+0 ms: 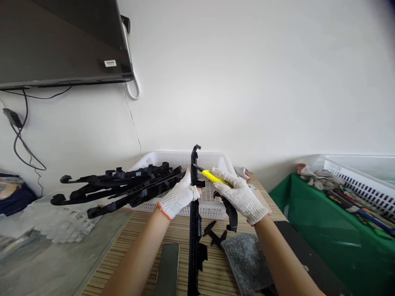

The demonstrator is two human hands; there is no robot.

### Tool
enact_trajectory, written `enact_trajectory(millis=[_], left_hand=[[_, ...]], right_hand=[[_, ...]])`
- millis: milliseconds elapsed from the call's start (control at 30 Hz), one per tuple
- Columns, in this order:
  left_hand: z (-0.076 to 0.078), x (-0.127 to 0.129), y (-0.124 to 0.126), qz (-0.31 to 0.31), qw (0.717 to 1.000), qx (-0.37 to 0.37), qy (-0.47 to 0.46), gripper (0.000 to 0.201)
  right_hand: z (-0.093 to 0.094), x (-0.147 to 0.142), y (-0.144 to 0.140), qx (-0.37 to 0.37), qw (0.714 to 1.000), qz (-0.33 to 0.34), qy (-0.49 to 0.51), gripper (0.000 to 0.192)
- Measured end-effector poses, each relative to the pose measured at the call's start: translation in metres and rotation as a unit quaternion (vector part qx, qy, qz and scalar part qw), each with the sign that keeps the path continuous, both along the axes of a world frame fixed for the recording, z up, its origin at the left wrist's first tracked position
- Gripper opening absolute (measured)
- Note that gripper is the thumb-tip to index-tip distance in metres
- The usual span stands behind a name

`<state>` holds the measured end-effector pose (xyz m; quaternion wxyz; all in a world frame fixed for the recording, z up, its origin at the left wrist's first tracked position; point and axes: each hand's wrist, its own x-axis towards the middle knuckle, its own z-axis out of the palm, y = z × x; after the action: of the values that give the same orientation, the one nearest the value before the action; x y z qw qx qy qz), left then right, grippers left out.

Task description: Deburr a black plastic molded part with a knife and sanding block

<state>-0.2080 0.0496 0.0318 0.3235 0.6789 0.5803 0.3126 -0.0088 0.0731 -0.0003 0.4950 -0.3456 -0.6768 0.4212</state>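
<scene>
Both my hands wear white knit gloves. My left hand (180, 193) is closed around a long black plastic strip (194, 230), which stands nearly upright in view with a hooked upper end. Gripped in my right hand (239, 189) is a yellow utility knife (217, 178), its blade end against or very close to the strip's upper part. Just below the right hand is a curved black piece (231, 213); I cannot tell whether that hand also holds it. Behind my hands, a white plastic basket (212, 158) holds several similar black strips (123, 185) that jut out over its left side.
On the striped table (142, 238) lie a black caliper (215, 234), a grey cloth (247, 259) and a flat grey-green block (168, 267). To the right, a green-covered surface (321, 226) bears gloves (321, 176), tools and a white basket (364, 176). A screen (61, 41) hangs upper left.
</scene>
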Motion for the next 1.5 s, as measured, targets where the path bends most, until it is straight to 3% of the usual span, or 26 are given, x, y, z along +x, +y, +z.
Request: enact_trajectory(millis=[333,533,767,1133,1500], left_hand=[[-0.0005,-0.0013,-0.0004,0.004,1.0,-0.005,-0.015,0.097],[-0.0027,-0.0026,0.0,-0.03,0.997,0.015,-0.072,0.099],[-0.0024,-0.0013,0.0014,-0.002,1.0,0.003,-0.014,0.099],[0.001,-0.0011,-0.0023,-0.012,0.999,-0.001,-0.038,0.098],[0.0027,0.0004,-0.0028,0.011,1.0,-0.015,0.007,0.098]], right_hand=[[-0.004,0.0005,0.0032,0.004,1.0,0.01,0.006,0.061],[-0.0024,0.0003,0.0026,0.003,1.0,0.008,-0.001,0.061],[-0.0022,-0.0003,0.0017,0.0,1.0,0.007,-0.006,0.062],[-0.001,0.003,0.0005,-0.018,1.0,0.025,0.001,0.065],[-0.0045,-0.0002,0.0028,-0.012,1.0,0.007,0.023,0.061]])
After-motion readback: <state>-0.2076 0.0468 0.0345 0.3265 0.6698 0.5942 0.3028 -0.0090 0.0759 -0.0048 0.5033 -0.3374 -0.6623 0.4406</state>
